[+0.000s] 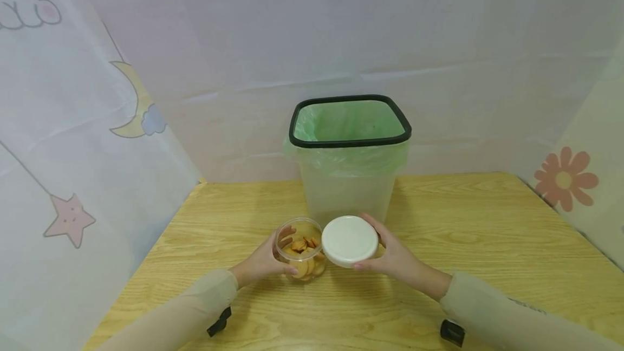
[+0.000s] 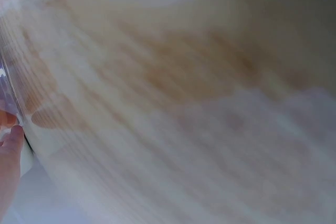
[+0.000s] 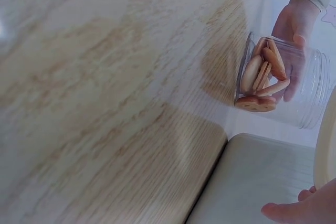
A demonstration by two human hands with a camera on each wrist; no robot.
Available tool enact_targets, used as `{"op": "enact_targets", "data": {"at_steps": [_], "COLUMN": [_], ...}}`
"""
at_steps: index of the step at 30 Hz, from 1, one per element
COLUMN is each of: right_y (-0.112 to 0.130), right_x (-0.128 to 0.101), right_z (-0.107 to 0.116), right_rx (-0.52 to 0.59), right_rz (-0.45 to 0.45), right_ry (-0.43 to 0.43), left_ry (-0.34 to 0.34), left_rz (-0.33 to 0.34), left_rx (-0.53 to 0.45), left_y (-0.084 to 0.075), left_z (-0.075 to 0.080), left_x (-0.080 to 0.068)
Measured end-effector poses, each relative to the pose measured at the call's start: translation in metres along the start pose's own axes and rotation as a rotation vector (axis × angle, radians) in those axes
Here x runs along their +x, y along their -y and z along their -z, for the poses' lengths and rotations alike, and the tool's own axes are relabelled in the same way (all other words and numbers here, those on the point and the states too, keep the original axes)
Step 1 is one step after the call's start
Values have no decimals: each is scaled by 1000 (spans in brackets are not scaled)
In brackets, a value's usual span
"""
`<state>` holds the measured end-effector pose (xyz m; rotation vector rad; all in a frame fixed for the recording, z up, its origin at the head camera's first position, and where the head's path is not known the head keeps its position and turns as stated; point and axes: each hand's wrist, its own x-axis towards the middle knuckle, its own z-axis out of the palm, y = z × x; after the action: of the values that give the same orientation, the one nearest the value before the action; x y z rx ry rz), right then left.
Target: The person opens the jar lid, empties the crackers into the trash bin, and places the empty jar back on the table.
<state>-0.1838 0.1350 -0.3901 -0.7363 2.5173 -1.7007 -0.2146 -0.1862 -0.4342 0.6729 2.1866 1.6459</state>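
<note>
Gripping jar [image 1: 300, 251], left hand [image 1: 263, 261]; right hand [image 1: 397, 259] holding lid [image 1: 349, 241].

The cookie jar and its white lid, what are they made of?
The jar looks like clear, glossy plastic: the cookies and the left hand show straight through its wall. The lid, held by the right hand, seems smooth, opaque white plastic with a soft sheen, though that is less certain.

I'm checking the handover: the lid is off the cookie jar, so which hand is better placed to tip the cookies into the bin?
Probably the left hand: it already grips the open jar, just in front of the bin. The right hand is busy holding the lid.
</note>
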Motion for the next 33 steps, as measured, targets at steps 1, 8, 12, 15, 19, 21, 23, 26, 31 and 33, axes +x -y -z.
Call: {"op": "enact_targets", "data": {"at_steps": [1, 8, 12, 15, 19, 21, 23, 26, 31, 33], "right_y": [0, 0, -2, -4, -6, -6, -7, -7, -8, -10], "right_x": [0, -1, -3, -4, -5, -6, -7, -9, -12, -13], "right_z": [0, 4, 5, 7, 8, 8, 8, 9, 10, 10], "right_rx": [-4, 0, 0, 16, 19, 11, 5, -2, -22, -30], "right_rz": [2, -18, -17, -23, -29, -27, -27, -30, -10, 0], "right_ry": [0, 11, 12, 23, 30, 27, 25, 34, 57, 63], "left_ry": [1, -4, -3, -10, -22, -24, -22, -16, -15, -17], "left_rz": [-1, 5, 10, 11, 13, 12, 10, 10, 15, 14], "left_rx": [2, 13, 16, 12, 1, 0, 1, 3, -4, -8], "left_y": [0, 1, 1, 1, 0, 0, -1, -1, -2, -2], "left_z": [0, 1, 2, 1, 0, 0, 0, 0, 0, 0], "left_x": [0, 0, 0, 0, 1, 1, 1, 1, 1, 1]}}
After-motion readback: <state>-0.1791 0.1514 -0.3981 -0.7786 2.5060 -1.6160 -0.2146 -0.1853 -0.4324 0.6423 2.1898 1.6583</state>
